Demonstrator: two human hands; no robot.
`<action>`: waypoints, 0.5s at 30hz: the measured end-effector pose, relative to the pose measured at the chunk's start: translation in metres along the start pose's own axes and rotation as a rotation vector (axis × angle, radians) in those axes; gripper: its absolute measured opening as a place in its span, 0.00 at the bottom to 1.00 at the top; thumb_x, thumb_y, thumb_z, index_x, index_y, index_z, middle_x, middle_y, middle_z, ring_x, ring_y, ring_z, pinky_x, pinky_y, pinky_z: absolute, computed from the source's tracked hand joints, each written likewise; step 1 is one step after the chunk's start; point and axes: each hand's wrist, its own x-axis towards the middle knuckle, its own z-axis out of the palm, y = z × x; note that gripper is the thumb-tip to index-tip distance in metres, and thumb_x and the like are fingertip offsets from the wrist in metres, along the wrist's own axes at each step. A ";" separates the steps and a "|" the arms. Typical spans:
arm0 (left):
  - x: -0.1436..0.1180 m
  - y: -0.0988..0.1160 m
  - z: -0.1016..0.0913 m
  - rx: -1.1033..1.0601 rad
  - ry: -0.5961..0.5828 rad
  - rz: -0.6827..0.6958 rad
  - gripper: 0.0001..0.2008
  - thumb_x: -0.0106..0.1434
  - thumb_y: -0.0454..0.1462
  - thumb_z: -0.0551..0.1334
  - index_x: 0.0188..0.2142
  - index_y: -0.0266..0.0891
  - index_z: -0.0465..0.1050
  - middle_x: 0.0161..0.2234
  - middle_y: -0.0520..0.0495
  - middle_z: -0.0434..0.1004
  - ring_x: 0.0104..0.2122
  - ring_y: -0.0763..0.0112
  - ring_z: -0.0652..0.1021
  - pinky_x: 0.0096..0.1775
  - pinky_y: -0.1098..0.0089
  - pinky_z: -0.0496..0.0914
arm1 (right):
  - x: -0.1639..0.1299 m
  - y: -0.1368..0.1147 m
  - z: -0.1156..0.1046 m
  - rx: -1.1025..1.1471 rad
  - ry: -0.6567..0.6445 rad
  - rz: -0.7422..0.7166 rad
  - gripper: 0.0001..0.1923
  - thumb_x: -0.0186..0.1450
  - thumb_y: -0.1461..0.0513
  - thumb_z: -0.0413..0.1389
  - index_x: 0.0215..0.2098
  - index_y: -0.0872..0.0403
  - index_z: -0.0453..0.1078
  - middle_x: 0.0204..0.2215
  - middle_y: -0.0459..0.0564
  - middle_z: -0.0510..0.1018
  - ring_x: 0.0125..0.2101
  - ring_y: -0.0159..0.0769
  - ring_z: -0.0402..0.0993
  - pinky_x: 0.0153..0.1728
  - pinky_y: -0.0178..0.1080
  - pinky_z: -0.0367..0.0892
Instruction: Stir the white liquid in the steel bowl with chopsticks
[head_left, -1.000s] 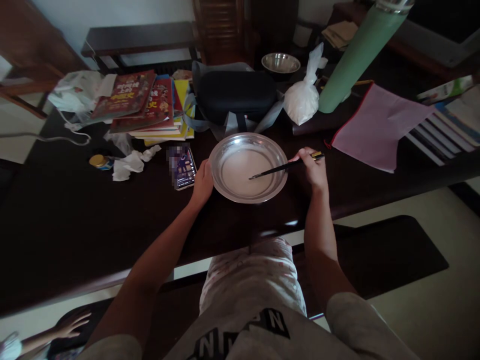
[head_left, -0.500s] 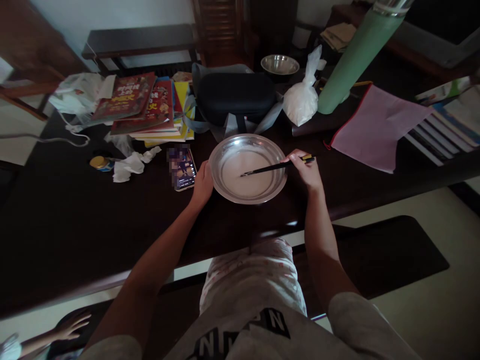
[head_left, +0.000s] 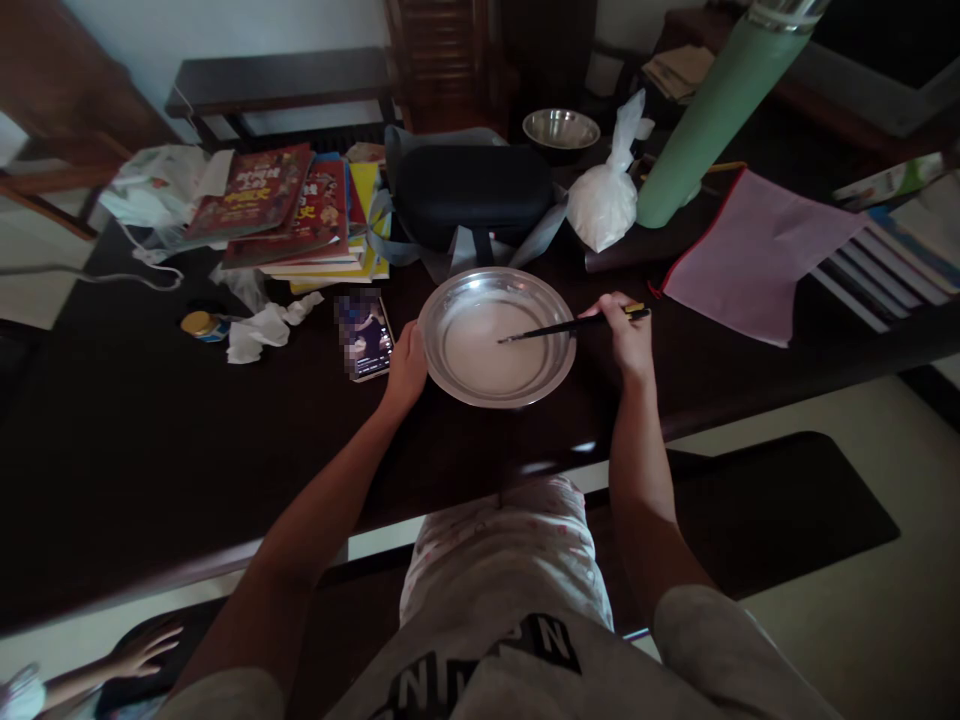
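Note:
A round steel basin stands on the dark table in front of me, with a pale, milky liquid in its bottom. My left hand grips the basin's left rim, fingers wrapped round its outer side. In my right hand, to the right of the basin, is a pair of dark chopsticks. They slope over the right rim, and their tips reach into the liquid near the middle. A lit phone lies just left of my left hand.
Behind the basin sit a black case and a tied bag of white powder. A tall green bottle rises at the right, near a pink mesh pouch. Stacked books and crumpled tissue lie left. Another person's hand shows lower left.
My right hand has shifted a little to the right, drawing the chopstick tips rightward and slightly up through the liquid. My left hand and the basin stay put. The phone's picture differs.

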 end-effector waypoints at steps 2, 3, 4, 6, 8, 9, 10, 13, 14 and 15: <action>0.000 0.001 0.000 0.005 0.000 -0.007 0.18 0.77 0.48 0.54 0.45 0.41 0.79 0.47 0.43 0.85 0.50 0.58 0.81 0.57 0.58 0.74 | -0.001 -0.001 0.000 0.010 -0.029 0.022 0.29 0.63 0.35 0.62 0.22 0.47 0.76 0.21 0.44 0.81 0.28 0.37 0.80 0.40 0.43 0.77; -0.001 0.002 0.000 0.010 0.003 -0.010 0.17 0.77 0.47 0.54 0.45 0.41 0.79 0.47 0.43 0.85 0.50 0.58 0.81 0.57 0.58 0.74 | -0.001 -0.001 0.000 0.018 -0.074 0.028 0.29 0.62 0.35 0.63 0.21 0.47 0.76 0.21 0.44 0.81 0.28 0.37 0.80 0.39 0.42 0.77; -0.001 0.002 0.000 0.014 0.006 -0.012 0.17 0.77 0.46 0.54 0.45 0.41 0.79 0.47 0.43 0.85 0.50 0.58 0.81 0.57 0.58 0.74 | -0.001 -0.001 0.001 0.026 -0.119 0.029 0.28 0.61 0.35 0.64 0.22 0.47 0.76 0.21 0.44 0.81 0.28 0.37 0.81 0.39 0.42 0.77; -0.001 0.003 0.001 0.016 0.016 -0.015 0.17 0.76 0.45 0.54 0.44 0.42 0.79 0.47 0.43 0.85 0.50 0.58 0.81 0.57 0.59 0.74 | -0.001 -0.001 0.002 0.035 -0.153 0.013 0.27 0.60 0.35 0.65 0.23 0.47 0.78 0.22 0.44 0.82 0.30 0.38 0.82 0.40 0.42 0.77; -0.001 0.003 0.002 0.009 0.021 -0.018 0.16 0.76 0.45 0.54 0.44 0.42 0.79 0.46 0.43 0.85 0.49 0.59 0.81 0.56 0.59 0.74 | -0.001 0.000 0.001 0.035 -0.097 -0.001 0.26 0.61 0.36 0.65 0.24 0.47 0.78 0.23 0.44 0.83 0.31 0.38 0.82 0.40 0.42 0.77; -0.001 0.003 0.002 0.004 0.019 -0.019 0.16 0.76 0.46 0.54 0.44 0.42 0.79 0.46 0.43 0.85 0.49 0.59 0.81 0.56 0.59 0.74 | -0.001 0.000 0.000 0.034 -0.056 0.000 0.26 0.62 0.36 0.65 0.24 0.47 0.78 0.23 0.44 0.82 0.30 0.37 0.82 0.40 0.42 0.77; -0.001 0.002 0.002 -0.002 0.018 -0.019 0.16 0.76 0.46 0.55 0.44 0.42 0.79 0.46 0.43 0.85 0.49 0.59 0.81 0.56 0.59 0.74 | -0.001 0.000 -0.001 0.034 -0.028 0.008 0.27 0.63 0.36 0.64 0.23 0.47 0.78 0.22 0.44 0.82 0.29 0.37 0.81 0.40 0.43 0.77; -0.001 0.002 0.002 -0.008 0.016 -0.022 0.16 0.77 0.47 0.55 0.43 0.42 0.79 0.46 0.43 0.85 0.50 0.59 0.81 0.56 0.60 0.74 | -0.001 0.001 -0.001 0.031 -0.077 0.033 0.28 0.63 0.36 0.64 0.22 0.47 0.76 0.21 0.44 0.81 0.28 0.37 0.80 0.39 0.42 0.76; -0.001 0.003 0.002 -0.007 0.013 -0.022 0.17 0.77 0.47 0.55 0.44 0.41 0.78 0.47 0.43 0.85 0.50 0.59 0.81 0.57 0.60 0.74 | 0.000 0.000 -0.001 0.026 -0.115 0.031 0.28 0.62 0.35 0.64 0.22 0.47 0.76 0.22 0.44 0.82 0.29 0.37 0.81 0.40 0.42 0.76; -0.001 0.003 0.001 -0.003 0.010 -0.023 0.17 0.77 0.47 0.55 0.44 0.41 0.78 0.47 0.43 0.85 0.50 0.59 0.81 0.57 0.60 0.74 | 0.000 0.000 0.000 0.019 -0.142 0.025 0.28 0.61 0.34 0.64 0.22 0.47 0.76 0.23 0.44 0.82 0.30 0.38 0.81 0.40 0.43 0.76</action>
